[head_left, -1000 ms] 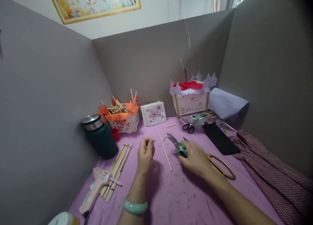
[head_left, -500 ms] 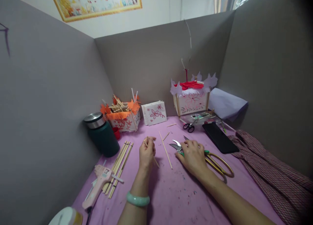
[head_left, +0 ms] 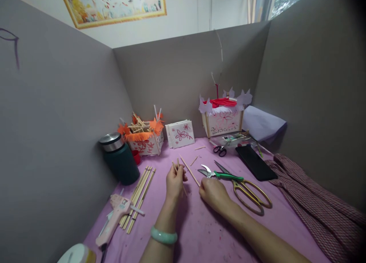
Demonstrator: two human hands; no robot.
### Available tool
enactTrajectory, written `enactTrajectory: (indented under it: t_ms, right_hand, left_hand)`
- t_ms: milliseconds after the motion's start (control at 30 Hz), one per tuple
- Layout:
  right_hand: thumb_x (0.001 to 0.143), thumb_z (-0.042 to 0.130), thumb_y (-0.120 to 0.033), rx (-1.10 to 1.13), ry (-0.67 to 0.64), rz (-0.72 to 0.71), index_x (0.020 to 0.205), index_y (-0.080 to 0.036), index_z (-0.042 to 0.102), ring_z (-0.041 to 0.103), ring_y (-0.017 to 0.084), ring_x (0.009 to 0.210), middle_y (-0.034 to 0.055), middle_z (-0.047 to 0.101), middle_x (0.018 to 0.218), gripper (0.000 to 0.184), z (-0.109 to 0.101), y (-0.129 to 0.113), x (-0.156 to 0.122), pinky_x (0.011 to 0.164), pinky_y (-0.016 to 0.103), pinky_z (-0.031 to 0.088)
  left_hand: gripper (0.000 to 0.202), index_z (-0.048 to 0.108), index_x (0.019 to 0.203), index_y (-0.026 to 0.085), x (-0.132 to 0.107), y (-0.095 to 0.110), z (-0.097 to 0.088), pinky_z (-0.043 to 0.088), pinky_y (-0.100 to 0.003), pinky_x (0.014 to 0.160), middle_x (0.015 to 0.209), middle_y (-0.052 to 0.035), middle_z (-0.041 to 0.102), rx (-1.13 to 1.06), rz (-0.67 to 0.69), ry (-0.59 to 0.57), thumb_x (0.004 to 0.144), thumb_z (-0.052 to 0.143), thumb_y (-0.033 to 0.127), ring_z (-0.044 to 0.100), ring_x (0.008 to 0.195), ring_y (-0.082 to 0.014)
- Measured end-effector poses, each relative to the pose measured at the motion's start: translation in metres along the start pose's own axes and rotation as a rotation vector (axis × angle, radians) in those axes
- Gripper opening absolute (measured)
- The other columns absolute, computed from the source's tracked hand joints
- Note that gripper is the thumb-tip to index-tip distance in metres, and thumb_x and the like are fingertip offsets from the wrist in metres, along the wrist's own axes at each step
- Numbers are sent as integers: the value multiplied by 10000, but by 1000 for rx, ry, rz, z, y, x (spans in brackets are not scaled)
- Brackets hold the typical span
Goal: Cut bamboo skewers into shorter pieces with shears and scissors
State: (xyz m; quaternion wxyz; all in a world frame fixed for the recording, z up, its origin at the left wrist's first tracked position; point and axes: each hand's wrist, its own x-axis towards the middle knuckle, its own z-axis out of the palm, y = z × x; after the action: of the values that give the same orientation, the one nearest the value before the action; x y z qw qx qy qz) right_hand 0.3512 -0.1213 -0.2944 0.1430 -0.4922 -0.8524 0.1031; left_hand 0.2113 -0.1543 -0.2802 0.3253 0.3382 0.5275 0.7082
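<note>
My left hand (head_left: pixel 175 181) is closed around two short thin wooden sticks (head_left: pixel 175 164) that poke up above its fingers. My right hand (head_left: pixel 212 193) rests on the pink table cover (head_left: pixel 206 232) with its fingers pinching the near end of a long thin wooden stick (head_left: pixel 188 171) lying on the cover. Green-handled pruning shears (head_left: pixel 220 174) lie just behind the right hand, apart from it. Large gold scissors (head_left: pixel 246 186) lie to the right of the shears.
A bundle of wooden sticks (head_left: pixel 140 193) and a pink glue gun (head_left: pixel 114 215) lie at the left. A dark green flask (head_left: pixel 120 159), two decorated paper boxes (head_left: pixel 144 137) (head_left: pixel 224 116), small black scissors (head_left: pixel 220 150), a black phone (head_left: pixel 256 162) and checked cloth (head_left: pixel 311 202) surround the hands. Grey partition walls enclose the table.
My right hand let go of the green pruning shears, laid them on the cover and moved left to the long stick. My left hand kept its short sticks.
</note>
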Motion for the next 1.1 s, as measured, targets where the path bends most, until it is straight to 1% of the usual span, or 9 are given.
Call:
enactTrajectory:
  t_ms: [67, 167, 267, 367, 600, 733, 833, 933, 1100]
  right_hand:
    - [779, 469, -186, 232, 38, -24, 713, -160, 639, 623, 186, 663, 70, 676, 693, 184, -1, 6, 2, 595, 260, 410]
    - [762, 477, -242, 740, 20, -62, 668, -168, 573, 545, 136, 579, -2, 590, 605, 154, 0, 11, 4, 545, 228, 387]
    - [782, 493, -297, 986, -45, -126, 694, -166, 545, 479, 109, 549, -29, 533, 597, 165, 3, 10, 2, 527, 218, 364]
    - [818, 495, -325, 956, -4, -174, 698, -168, 532, 447, 100, 546, -31, 516, 605, 201, 6, 6, -3, 524, 217, 345]
    - [845, 493, -283, 585, 172, -269, 765, -173, 548, 494, 122, 588, 4, 575, 680, 147, 6, 1, -10, 552, 237, 342]
    - [820, 491, -200, 512, 149, -272, 843, -171, 557, 533, 135, 614, 22, 610, 751, 76, 7, 2, -11, 567, 244, 369]
    - [847, 474, -203, 534, 144, -331, 972, -173, 573, 570, 158, 719, 52, 629, 875, 162, 7, 3, -10, 638, 263, 414]
    - [883, 427, -198, 554, 141, -403, 927, -179, 603, 577, 178, 815, 69, 630, 916, 182, 9, 4, -8, 713, 285, 430]
    - [892, 400, -187, 611, 67, -383, 895, -174, 596, 580, 166, 719, 58, 644, 830, 197, 15, 6, -6, 658, 275, 428]
  left_hand:
    - [340, 553, 750, 142, 1, -2, 0, 428, -226, 482, 636, 23, 549, 22, -54, 27, 693, 652, 462, 504, 471, -81]
    - [375, 586, 786, 130, 2, -2, 0, 456, -249, 509, 694, -32, 623, -30, -121, 33, 664, 687, 470, 570, 526, -111]
    - [438, 615, 868, 119, 0, 2, 3, 494, -287, 607, 771, -86, 681, -186, -175, -59, 623, 742, 459, 638, 628, -153]
    - [468, 617, 951, 119, -5, 7, 6, 508, -329, 711, 827, -103, 703, -307, -213, -197, 623, 768, 417, 668, 701, -186]
    - [373, 626, 980, 144, -14, 7, 12, 482, -264, 664, 729, -15, 650, -358, -188, -322, 688, 745, 345, 626, 657, -133]
    - [384, 633, 1049, 168, -16, 6, 14, 469, -277, 744, 789, -8, 633, -389, -184, -370, 712, 731, 325, 610, 729, -127]
    - [335, 649, 989, 161, -17, 5, 14, 460, -285, 761, 784, -19, 641, -388, -182, -360, 708, 734, 322, 612, 739, -136]
    - [309, 652, 952, 154, -17, 6, 14, 459, -278, 744, 772, -26, 645, -388, -171, -355, 705, 736, 320, 612, 738, -141]
    - [403, 643, 1064, 158, -18, 8, 14, 449, -257, 736, 790, -17, 619, -405, -199, -375, 702, 738, 310, 599, 743, -129]
